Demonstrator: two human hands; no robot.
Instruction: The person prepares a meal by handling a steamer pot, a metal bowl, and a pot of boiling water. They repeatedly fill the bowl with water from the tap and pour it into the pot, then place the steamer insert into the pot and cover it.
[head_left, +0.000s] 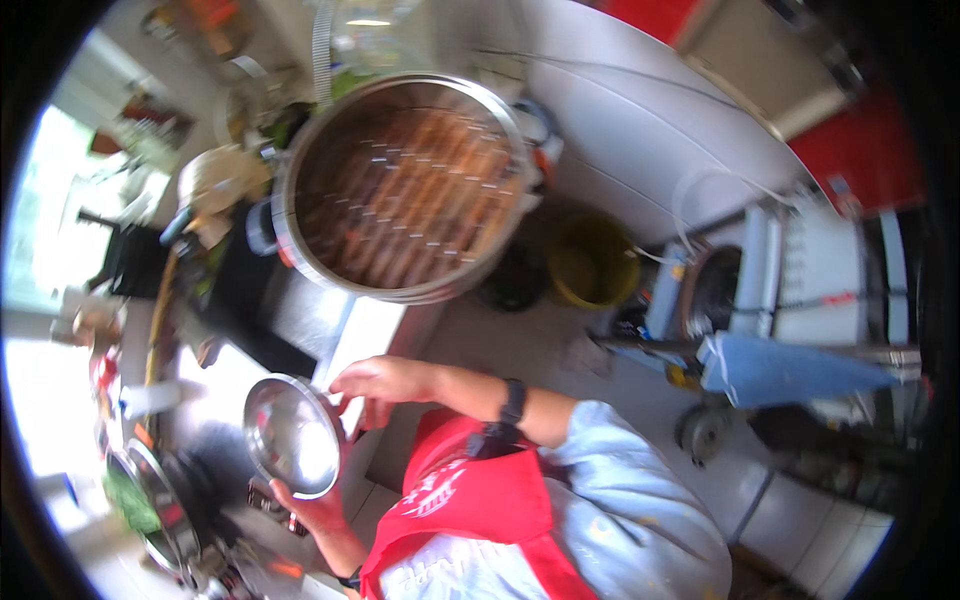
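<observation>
My left hand (311, 510) grips the lower rim of a shiny metal bowl (292, 435), tilted so that its inside faces up. No contents can be made out in it. At the bowl's right edge is my right hand (386, 381), its fingers bent down beside the rim; blur hides whether they grip it. Beyond the hands stands a large round steel pot (283, 217) with side handles. Inside it lies a brown slatted rack (420, 199), blurred by motion.
A yellow-green bucket (592, 262) stands on the floor right of the pot. Farther right are a wheeled metal frame and a blue cloth (787, 371). At lower left, a metal pan (169, 487) sits near green leaves (127, 495). A black appliance surface (255, 300) adjoins the pot.
</observation>
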